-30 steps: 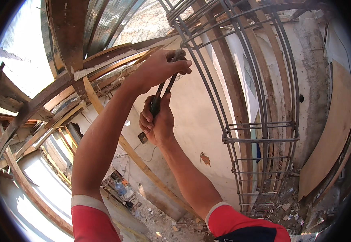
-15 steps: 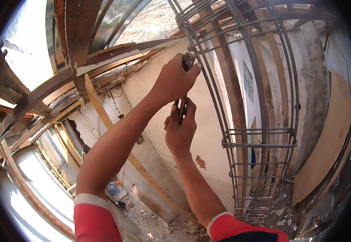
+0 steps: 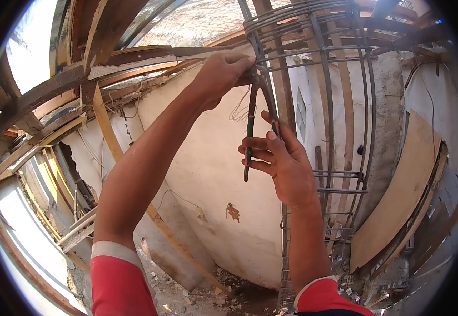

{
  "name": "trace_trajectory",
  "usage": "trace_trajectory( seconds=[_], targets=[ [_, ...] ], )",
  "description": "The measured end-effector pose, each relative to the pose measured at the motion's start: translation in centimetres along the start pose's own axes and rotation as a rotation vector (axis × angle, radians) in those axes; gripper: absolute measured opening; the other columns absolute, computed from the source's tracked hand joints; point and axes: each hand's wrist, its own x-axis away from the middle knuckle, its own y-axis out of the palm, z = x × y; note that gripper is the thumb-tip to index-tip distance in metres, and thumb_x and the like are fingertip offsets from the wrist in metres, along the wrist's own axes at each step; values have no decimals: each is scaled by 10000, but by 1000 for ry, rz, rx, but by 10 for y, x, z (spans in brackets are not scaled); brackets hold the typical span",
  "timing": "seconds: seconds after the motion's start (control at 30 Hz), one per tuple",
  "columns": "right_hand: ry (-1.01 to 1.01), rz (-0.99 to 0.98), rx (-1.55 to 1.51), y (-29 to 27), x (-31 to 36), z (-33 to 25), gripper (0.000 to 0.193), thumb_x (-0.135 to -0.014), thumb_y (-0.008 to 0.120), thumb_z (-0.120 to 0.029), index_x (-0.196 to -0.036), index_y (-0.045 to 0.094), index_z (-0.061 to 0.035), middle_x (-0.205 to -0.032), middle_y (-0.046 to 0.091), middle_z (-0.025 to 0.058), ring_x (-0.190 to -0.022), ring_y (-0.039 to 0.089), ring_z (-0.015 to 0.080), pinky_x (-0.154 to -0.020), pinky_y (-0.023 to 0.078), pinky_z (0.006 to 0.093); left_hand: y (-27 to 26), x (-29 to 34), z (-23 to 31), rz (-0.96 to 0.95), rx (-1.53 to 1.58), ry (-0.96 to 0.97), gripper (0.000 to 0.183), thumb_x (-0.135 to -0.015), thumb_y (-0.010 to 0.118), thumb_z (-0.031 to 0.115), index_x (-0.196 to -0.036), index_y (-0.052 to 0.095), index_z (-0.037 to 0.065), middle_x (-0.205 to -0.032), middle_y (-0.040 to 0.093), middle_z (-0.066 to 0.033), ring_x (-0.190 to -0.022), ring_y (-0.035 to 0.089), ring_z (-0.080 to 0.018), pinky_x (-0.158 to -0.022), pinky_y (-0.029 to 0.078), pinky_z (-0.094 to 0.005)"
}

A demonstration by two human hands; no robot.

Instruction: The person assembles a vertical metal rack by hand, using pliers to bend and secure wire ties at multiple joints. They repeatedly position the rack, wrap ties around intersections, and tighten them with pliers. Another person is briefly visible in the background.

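Observation:
In my right hand is a pair of pincers, its handles spread apart between my fingers and its jaws up against a corner bar of the rebar cage. My left hand is closed in a pinch beside the jaws, at a joint where a stirrup meets that bar. Thin loops of tie wire hang just below the left hand; its fingers partly hide what they grip. The cage stands tall, with several stirrups bunched near its top.
A pale wall stands behind my hands. Wooden roof beams run at the upper left, and a slanting timber prop crosses below. A curved plywood sheet leans at the right. Rubble covers the floor.
The pincers have swung open, and their jaws now meet the bar. My right hand has moved right and spread around the handles; my left hand has risen slightly leftward. The view has shifted.

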Motion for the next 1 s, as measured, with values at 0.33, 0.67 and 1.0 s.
trace_trajectory(
  seconds=[0.33,0.67,1.0],
  targets=[
    [81,-104,-189,5,11,-35,489,-1110,445,-255,-1556,345,-81,-1267,632,261,-1153,649,388,-957,542,498,-3,0,-19,29,262,64,329,-1065,585,249,-1075,725,-49,-1065,724,-113,-992,702,-176,-1005,562,-317],
    [131,-288,-368,4,18,-26,501,-1092,417,-267,-1567,308,-148,-1476,464,336,-1334,506,444,-1090,422,628,-1,16,-24,34,310,-6,552,-1078,518,353,-1355,534,-125,-1278,638,-241,-1193,649,-274,-1071,528,-352],
    [123,-331,-408,-3,50,-27,489,-1059,418,-226,-1529,320,-133,-1489,422,402,-1414,410,539,-1120,367,689,8,51,-20,-67,324,-28,552,-1083,515,366,-1412,525,-77,-1167,684,-156,-1021,666,-203,-970,542,-334]
  ],
)
